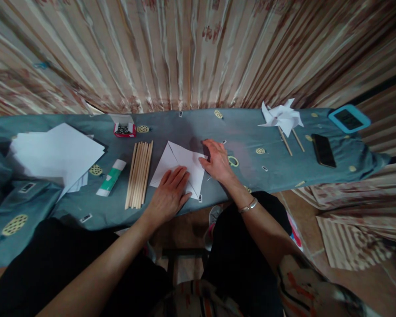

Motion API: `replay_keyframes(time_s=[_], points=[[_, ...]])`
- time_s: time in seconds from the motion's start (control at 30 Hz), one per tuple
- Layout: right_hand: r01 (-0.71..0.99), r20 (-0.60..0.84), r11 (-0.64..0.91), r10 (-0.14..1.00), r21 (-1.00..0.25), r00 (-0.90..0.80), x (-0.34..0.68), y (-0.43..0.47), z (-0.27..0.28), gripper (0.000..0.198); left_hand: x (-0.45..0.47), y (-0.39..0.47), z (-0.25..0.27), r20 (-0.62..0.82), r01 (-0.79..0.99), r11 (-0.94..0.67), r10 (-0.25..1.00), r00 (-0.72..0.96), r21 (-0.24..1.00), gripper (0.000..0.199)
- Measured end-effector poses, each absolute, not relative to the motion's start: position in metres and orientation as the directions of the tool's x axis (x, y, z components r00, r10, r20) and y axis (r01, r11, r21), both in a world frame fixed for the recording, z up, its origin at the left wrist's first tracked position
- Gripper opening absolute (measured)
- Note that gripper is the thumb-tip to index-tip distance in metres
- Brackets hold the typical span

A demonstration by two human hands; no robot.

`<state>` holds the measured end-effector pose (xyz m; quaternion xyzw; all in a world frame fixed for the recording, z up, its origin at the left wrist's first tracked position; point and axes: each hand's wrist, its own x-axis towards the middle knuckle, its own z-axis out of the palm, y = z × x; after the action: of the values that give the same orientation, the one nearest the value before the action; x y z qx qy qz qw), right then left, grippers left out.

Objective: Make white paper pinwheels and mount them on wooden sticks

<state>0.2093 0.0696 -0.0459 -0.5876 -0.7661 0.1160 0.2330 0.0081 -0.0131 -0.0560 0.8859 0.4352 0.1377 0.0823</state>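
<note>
A square sheet of white paper [185, 159] with diagonal crease or cut lines lies on the cloth in front of me. My left hand [171, 191] rests flat on its lower part, fingers stretched out. At the paper's right corner is my right hand [218, 160], thumb touching the edge and fingers extended on the cloth, apart from the thumb. Beside it a yellow-green ring, perhaps a scissors handle [233, 161], shows partly. Left of the paper lie a row of wooden sticks [139, 176] and a green-and-white glue stick or tube [111, 177].
A stack of white paper [57, 152] lies at the left. Behind the sticks stands an opened red box [124, 128] of small dark items. On the right are white paper pinwheels [282, 116] on sticks, a phone [323, 150] and a blue-framed device [350, 119]. A curtain [185, 57] hangs behind the table.
</note>
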Motion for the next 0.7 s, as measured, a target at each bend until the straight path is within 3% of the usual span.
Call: replay_keyframes(time_s=[0.37, 0.53, 0.7], points=[[0.922, 0.229, 0.136, 0.972, -0.362, -0.053, 0.224, 0.073, -0.041, 0.049, 0.007, -0.014, -0.056, 0.163, 0.757, -0.604, 0.797, 0.582, 0.250, 0.052], [0.852, 0.326, 0.355, 0.916, -0.384, -0.235, 0.211, 0.064, -0.037, 0.041, 0.008, -0.014, -0.055, 0.162, 0.754, -0.607, 0.795, 0.585, 0.252, 0.052], [0.717, 0.230, 0.592, 0.805, -0.368, -0.546, 0.181, 0.055, -0.040, 0.042, 0.010, -0.015, -0.056, 0.162, 0.767, -0.597, 0.802, 0.575, 0.236, 0.054]])
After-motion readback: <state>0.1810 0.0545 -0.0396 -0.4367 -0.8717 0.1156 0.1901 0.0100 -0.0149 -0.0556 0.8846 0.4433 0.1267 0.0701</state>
